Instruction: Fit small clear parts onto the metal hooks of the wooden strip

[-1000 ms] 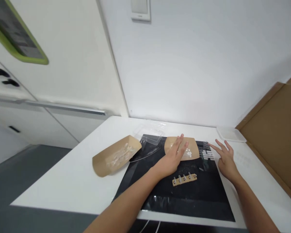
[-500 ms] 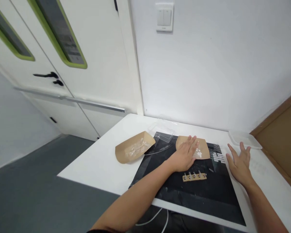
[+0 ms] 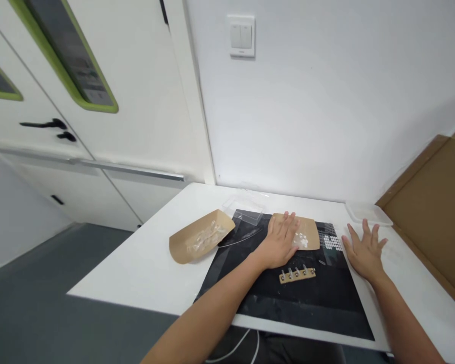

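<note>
View shifted; we find left hand (image 3: 280,242) open, empty, fingers on kraft tray (image 3: 311,238); right hand (image 3: 364,253) likewise, fingers just below plastic tray (image 3: 367,213).

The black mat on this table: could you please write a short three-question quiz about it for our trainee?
1. What is the left hand resting on? A: a brown paper tray; B: a book; C: a phone.
2. True or false: the wooden strip with metal pegs lies on the black mat.
3. Which hand is nearer the white plastic tray?

Key: 1. A; 2. true; 3. the right hand.
</note>
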### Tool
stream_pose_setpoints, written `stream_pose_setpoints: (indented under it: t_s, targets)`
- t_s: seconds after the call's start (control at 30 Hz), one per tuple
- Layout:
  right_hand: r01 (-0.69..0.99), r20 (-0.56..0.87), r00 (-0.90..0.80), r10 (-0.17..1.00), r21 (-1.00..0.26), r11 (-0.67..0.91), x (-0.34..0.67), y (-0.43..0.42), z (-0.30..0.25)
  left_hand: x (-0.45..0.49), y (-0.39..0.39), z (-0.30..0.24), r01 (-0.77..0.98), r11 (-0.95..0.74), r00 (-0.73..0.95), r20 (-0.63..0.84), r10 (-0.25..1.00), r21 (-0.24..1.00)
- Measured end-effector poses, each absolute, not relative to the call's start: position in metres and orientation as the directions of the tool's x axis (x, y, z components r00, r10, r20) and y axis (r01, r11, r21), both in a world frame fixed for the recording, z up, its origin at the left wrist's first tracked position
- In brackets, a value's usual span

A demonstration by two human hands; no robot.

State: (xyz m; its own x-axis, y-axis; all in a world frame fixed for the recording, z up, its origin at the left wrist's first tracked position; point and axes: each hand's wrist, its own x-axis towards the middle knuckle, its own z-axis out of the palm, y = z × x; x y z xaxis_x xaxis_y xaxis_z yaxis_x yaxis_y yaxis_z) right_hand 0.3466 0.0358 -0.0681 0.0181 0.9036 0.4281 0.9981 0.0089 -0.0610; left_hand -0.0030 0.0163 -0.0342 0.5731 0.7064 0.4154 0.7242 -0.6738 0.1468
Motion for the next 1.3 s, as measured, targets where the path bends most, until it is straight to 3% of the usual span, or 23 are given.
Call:
stream_pose_setpoints:
  t_s: [0.3,0.43,0.57,0.8,0.93,1.07,1.3]
  targets:
    - [1.0,0.432,0.027,0.902,-0.015,-0.023,0.348,0.035,-0.065,-0.004,0.011,-0.014,0.686,-0.708,0.556,0.507,0.659,0.167]
    - [0.999,0.546,-0.042,0.837,0.022,0.036,0.346,0.033,-0.063,-0.005,0.012,-0.015,0.676,-0.707,0.561,0.479,0.676,0.206]
    - [0.998,0.531,-0.057,0.845,0.021,0.055,0.346,0.032,-0.065,-0.003,0.018,-0.024,0.698,-0.677,0.528,0.47,0.707,0.234]
    - [0.998,0.55,-0.048,0.834,0.061,0.017,0.344,0.025,-0.053,-0.003,0.021,-0.03,0.689,-0.7,0.543,0.508,0.669,0.186]
    - [0.996,0.533,-0.079,0.843,0.001,0.093,0.34,0.011,-0.047,-0.003,0.02,-0.028,0.7,-0.694,0.531,0.528,0.663,0.167]
    - [0.957,0.513,-0.182,0.839,-0.103,0.271,0.332,-0.023,-0.051,-0.002,0.02,-0.026,0.709,-0.689,0.522,0.544,0.657,0.151]
    - [0.915,0.326,-0.318,0.89,-0.14,0.378,0.323,-0.073,-0.068,0.0,0.019,-0.028,0.697,-0.7,0.53,0.547,0.648,0.153]
